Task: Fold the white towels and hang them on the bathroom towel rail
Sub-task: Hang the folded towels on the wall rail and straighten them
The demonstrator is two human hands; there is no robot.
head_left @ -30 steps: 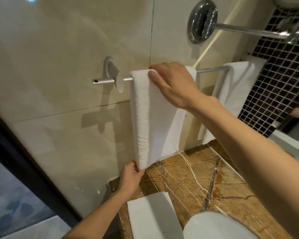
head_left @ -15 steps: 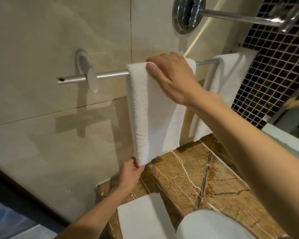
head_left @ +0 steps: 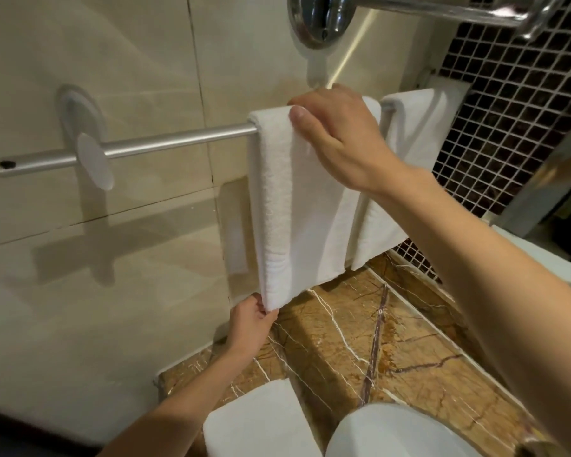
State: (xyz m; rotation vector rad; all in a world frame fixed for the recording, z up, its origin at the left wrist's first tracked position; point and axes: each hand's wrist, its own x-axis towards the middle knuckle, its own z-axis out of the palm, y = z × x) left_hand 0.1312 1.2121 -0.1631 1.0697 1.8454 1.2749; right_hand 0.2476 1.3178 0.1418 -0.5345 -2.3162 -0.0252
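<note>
Below the rail (head_left: pixel 178 141): one folded towel (head_left: pixel 261 420) lies on the counter (head_left: pixel 360 341), and the left hand (head_left: pixel 249 321) pinches the bottom corner of the hung towel (head_left: pixel 297 209). On the rail: the right hand (head_left: pixel 340 140) grips the hung towel's top, thumb in front, with a second towel (head_left: pixel 409 143) hanging just beside. Risk: a hard downward tug could drag the hung towel askew or off the rail.
</note>
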